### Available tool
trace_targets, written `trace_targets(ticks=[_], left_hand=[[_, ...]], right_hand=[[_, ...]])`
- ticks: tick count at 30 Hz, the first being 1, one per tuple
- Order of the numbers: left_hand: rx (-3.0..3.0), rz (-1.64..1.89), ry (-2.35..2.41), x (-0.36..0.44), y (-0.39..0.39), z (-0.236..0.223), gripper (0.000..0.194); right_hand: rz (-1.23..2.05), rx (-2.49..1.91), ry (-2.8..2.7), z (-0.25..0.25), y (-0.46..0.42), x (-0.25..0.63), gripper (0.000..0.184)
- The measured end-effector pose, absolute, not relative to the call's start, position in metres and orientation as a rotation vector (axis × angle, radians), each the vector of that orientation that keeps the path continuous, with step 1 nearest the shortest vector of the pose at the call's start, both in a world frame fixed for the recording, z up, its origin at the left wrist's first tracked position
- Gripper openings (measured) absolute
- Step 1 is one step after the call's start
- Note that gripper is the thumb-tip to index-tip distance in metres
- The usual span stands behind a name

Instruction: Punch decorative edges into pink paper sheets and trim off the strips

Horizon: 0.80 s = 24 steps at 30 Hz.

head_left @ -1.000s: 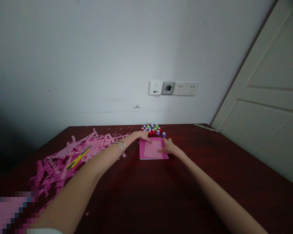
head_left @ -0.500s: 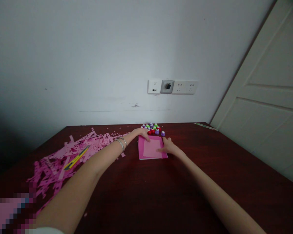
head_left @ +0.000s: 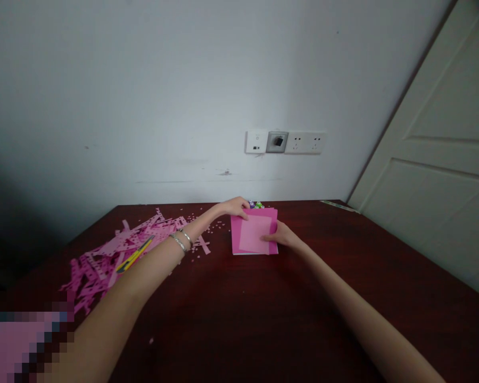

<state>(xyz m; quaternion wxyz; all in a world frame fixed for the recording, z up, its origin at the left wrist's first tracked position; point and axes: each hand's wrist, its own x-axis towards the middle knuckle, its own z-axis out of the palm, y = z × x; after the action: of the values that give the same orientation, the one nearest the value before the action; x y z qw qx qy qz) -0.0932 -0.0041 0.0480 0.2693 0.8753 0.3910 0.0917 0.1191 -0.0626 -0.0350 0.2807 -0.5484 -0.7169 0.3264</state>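
Pink smooth squarish sheets point(head_left: 253, 234) pinched by left hand point(head_left: 236, 206), right hand point(head_left: 281, 234).

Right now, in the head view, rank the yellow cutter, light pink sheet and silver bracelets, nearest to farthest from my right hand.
1. Light pink sheet: touched by the right hand.
2. Silver bracelets: left of the sheet.
3. Yellow cutter: farther left, on pink scraps.

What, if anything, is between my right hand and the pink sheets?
Nothing visible: your right hand holds the pink sheets at their right edge. The small colored figures sit beyond them, and the yellow cutter lies off to the left.
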Motion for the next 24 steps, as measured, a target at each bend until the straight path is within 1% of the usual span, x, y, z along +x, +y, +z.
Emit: trace_targets(ticks=[1,2,3,6,8,11,14,15,18,21,24], left_hand=[[2.347,0.298,1.025,-0.095,-0.01,0.053,0.016],[2.334,0.34,1.002,-0.097,-0.015,0.059,0.016],[2.314,0.394,0.984,-0.099,-0.021,0.064,0.016],[2.194,0.656,0.916,-0.11,-0.039,0.075,0.02],[2.07,0.851,0.855,-0.118,-0.05,0.071,0.029],[1.872,0.944,0.77,-0.123,-0.061,0.046,0.053],[1.696,0.951,0.708,-0.118,-0.063,0.009,0.062],[1.645,0.999,0.705,-0.114,-0.062,-0.002,0.061],[1.531,1.193,0.766,-0.105,-0.057,-0.022,0.047],[1.536,1.321,0.814,-0.099,-0.056,-0.025,0.036],[1.559,1.392,0.858,-0.097,-0.062,-0.024,0.034]], right_hand=[[0.972,-1.419,-1.89,-0.033,-0.063,0.12,0.051],[1.043,-1.385,-1.844,-0.031,-0.064,0.121,0.041],[1.077,-1.361,-1.791,-0.03,-0.064,0.12,0.036],[1.023,-1.298,-1.643,-0.03,-0.068,0.117,0.035],[1.003,-1.256,-1.553,-0.033,-0.07,0.114,0.037],[1.056,-1.209,-1.466,-0.043,-0.072,0.112,0.039],[1.106,-1.179,-1.44,-0.053,-0.071,0.113,0.041],[1.106,-1.176,-1.441,-0.056,-0.07,0.114,0.042],[1.064,-1.161,-1.445,-0.059,-0.068,0.113,0.041],[1.025,-1.136,-1.426,-0.058,-0.067,0.111,0.041],[1.046,-1.102,-1.416,-0.057,-0.07,0.11,0.042]])
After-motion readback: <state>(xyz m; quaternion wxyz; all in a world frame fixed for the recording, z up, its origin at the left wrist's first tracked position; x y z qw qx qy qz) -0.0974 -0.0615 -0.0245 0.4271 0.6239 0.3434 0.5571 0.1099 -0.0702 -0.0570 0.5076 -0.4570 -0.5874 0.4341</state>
